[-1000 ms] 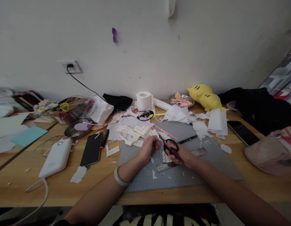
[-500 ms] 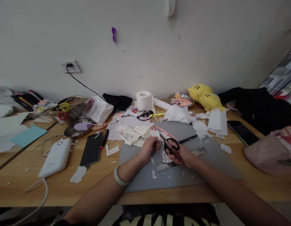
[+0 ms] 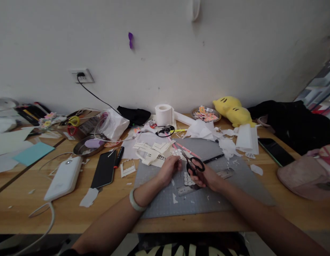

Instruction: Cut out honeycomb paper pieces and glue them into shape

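Observation:
My right hand (image 3: 203, 176) is closed on black-handled scissors (image 3: 195, 164), with fingers through the loops. Their blades point up and left, towards a small white paper piece with black outlines (image 3: 177, 153). My left hand (image 3: 169, 168) is closed on that paper piece at its lower edge, the fingertips partly hidden. Beneath the hands lies a grey cutting mat (image 3: 159, 202). A metal ruler (image 3: 184, 190) rests on it, partly covered by my right hand. Beside that hand is another outlined paper piece (image 3: 188, 179). Cut paper sheets with black lines (image 3: 150, 151) lie left of the blades.
Left are a dark phone (image 3: 103, 169), a red-and-black marker (image 3: 119, 157) and a white power bank (image 3: 63, 177). A tape roll (image 3: 164, 114), a metal dish of cutouts (image 3: 206, 114) and a yellow plush (image 3: 233, 109) stand behind. A pink pouch (image 3: 303, 174) and another phone (image 3: 275, 152) are right.
The camera view has shifted very slightly. Both hands, the scissors and the paper piece keep nearly the same positions.

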Available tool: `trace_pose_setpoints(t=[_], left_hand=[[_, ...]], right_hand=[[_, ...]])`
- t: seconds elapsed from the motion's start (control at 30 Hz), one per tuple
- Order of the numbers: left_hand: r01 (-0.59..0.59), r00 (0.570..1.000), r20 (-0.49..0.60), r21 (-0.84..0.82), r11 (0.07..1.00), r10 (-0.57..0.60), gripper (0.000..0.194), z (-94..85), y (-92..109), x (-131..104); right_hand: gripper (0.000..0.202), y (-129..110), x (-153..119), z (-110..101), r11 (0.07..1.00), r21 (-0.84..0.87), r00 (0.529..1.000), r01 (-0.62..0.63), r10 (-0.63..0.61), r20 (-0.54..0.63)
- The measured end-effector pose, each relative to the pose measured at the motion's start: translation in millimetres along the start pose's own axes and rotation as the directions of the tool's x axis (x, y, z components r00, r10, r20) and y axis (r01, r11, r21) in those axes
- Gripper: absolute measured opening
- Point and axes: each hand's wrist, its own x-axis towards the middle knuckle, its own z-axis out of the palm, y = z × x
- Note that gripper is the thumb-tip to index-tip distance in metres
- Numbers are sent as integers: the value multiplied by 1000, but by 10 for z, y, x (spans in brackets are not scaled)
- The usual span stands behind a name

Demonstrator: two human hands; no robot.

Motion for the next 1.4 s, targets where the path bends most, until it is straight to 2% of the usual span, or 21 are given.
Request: trace_pose_setpoints(t=[0.3,0.73,1.13,1.4], left_hand=[[-2,1000,22,5,1000,2,28,-11,-10,0],[13,1000,17,-78,997,-12,27,23,30,-32],[41,996,-68,-182,982,-54,29,34,57,-14],[-43,985,-174,-213,976,6,26,20,79,7]], right_hand=[[54,19,12,9,999,-21,1000,28,-28,-15],[55,65,31,26,993,-65,994,98,-101,-47],[60,66,59,2,990,-106,991,91,-101,-89],[52,28,24,31,990,-115,990,79,-91,-105]])
